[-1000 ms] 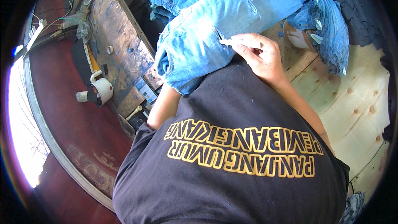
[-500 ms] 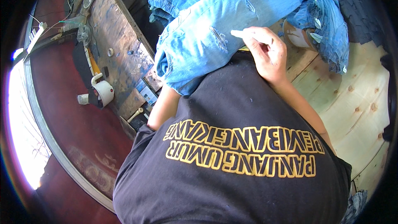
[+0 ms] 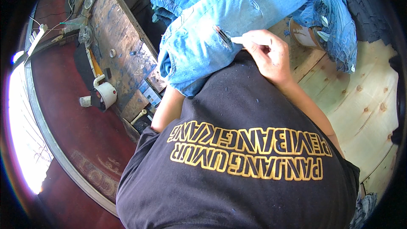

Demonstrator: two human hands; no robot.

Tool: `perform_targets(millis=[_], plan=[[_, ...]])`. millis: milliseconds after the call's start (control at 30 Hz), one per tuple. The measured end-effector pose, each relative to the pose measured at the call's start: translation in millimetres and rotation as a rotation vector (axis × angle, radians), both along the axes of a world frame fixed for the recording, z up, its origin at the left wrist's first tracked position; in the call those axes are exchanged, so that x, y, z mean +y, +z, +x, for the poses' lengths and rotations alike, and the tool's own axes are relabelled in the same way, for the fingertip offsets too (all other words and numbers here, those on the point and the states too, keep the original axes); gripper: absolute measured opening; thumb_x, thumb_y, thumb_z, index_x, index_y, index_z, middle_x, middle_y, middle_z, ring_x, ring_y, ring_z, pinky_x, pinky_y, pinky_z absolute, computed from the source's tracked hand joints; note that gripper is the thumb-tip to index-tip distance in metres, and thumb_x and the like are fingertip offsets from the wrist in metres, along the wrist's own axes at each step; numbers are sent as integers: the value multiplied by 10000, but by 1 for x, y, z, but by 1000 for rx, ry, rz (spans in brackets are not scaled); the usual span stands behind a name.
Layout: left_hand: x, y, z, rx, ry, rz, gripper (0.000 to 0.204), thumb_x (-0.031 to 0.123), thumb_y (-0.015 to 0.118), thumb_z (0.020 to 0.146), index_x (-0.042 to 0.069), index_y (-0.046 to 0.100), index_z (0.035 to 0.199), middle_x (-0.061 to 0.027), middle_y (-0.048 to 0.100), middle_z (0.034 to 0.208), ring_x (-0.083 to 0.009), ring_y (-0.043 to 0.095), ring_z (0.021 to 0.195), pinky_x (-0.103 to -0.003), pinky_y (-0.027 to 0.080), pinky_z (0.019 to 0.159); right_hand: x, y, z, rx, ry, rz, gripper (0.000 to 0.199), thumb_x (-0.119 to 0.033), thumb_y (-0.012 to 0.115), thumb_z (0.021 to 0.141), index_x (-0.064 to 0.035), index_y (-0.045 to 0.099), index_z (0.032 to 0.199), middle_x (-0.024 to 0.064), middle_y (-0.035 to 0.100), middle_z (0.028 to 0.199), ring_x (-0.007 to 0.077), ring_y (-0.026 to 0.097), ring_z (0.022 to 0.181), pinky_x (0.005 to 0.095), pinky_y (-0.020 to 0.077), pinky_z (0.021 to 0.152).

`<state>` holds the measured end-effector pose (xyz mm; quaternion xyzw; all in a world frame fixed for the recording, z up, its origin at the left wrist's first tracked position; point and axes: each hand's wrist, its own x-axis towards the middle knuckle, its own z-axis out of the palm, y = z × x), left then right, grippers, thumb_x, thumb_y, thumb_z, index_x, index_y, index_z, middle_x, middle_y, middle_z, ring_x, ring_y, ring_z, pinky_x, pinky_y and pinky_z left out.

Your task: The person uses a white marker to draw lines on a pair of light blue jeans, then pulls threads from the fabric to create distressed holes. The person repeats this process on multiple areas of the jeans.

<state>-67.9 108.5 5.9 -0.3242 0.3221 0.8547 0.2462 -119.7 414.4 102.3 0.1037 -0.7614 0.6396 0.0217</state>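
Observation:
A pair of light blue jeans (image 3: 199, 29) with worn, torn patches lies stretched across my lap. My right hand (image 3: 271, 53) is closed around a slim white pen-like stick (image 3: 254, 39); what kind it is I cannot make out. Its tip is at the right edge of a dark frayed tear (image 3: 223, 36) in the denim. The left forearm (image 3: 166, 109) goes in under the near left end of the jeans, and the fabric hides my left hand and its fingers. A second, smaller rip (image 3: 254, 3) shows farther up the cloth.
Crumpled blue denim (image 3: 333, 21) hangs at the right, beside a round brown container (image 3: 303, 34). To the left are a stained wooden board (image 3: 114, 29) and a white mug-like cup (image 3: 106, 94). Pale plywood (image 3: 360, 106) spreads at the right, with dark fabric (image 3: 373, 12) behind.
My right hand has shifted slightly left and down with the white stick, bringing its tip to the edge of the tear. The jeans have barely moved.

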Motion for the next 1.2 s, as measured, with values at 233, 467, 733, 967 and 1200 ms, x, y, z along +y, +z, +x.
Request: perform_targets(millis=[233, 467, 733, 967, 1200], plan=[[-2, -1, 1, -2, 10, 9, 589, 453, 500, 1131, 58, 530, 1566, -190, 592, 1569, -393, 589, 1427, -567, 498, 1173, 0, 3, 1, 38, -63, 15, 103, -76, 793, 987, -56, 835, 1079, -9, 748, 888, 43, 468, 627, 241, 374, 562], [1, -3, 0, -6, 21, 8, 592, 458, 499, 1131, 58, 530, 1566, -190, 593, 1569, -393, 590, 1427, -567, 500, 1171, -3, 3, 4, -58, -89, -1, 103, -74, 787, 990, -71, 844, 1076, -13, 767, 906, 37, 461, 618, 234, 352, 556], [-8, 10, 14, 9, -30, -25, 596, 463, 497, 1131, 58, 530, 1566, -190, 594, 1568, -394, 591, 1426, -567, 502, 1168, -4, -2, -2, 126, 24, -127, 80, -86, 791, 1000, -53, 830, 1061, 0, 780, 932, 27, 500, 632, 227, 370, 556], [-11, 7, 9, 13, -86, -46, 599, 468, 495, 1131, 58, 530, 1566, -190, 595, 1568, -394, 592, 1425, -567, 504, 1166, -5, -1, -5, 23, 5, -35, 105, -92, 783, 1005, -44, 824, 1088, 9, 780, 927, 36, 524, 648, 235, 401, 573], [-16, 5, 6, 2, -98, -45, 603, 473, 494, 1131, 58, 530, 1567, -190, 595, 1567, -394, 593, 1424, -567, 506, 1164, 3, -3, -10, 86, 42, -204, 109, -112, 777, 1016, -41, 817, 1089, -7, 754, 917, 43, 543, 675, 231, 415, 614]])
